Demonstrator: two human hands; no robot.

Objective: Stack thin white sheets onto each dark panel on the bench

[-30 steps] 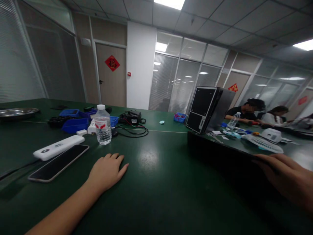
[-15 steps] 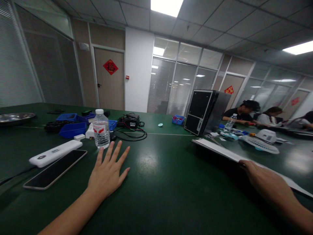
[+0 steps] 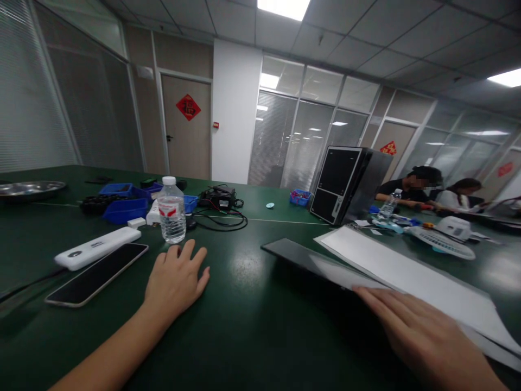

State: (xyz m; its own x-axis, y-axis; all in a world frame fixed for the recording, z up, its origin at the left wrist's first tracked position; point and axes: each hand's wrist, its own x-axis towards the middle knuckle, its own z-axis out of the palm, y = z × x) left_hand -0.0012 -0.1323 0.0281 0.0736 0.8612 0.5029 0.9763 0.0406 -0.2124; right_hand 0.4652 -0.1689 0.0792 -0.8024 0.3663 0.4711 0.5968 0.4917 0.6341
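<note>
Now the dark cover [image 3: 301, 258] is held tilted above the green table [image 3: 244, 331], its edge apparently pinched by the right hand [image 3: 427, 331], thumb hidden; the opening looks partway done, the white sheet [image 3: 407, 266] laid bare just beyond, the cover not yet set flat. Nothing is grasped by the left hand [image 3: 171, 282], its fingers loosely spread near the bottle [image 3: 172, 214]. Thin, stiff, faintly glossy cover is set against smooth pale paper, and ridged clear plastic is seen in the bottle
</note>
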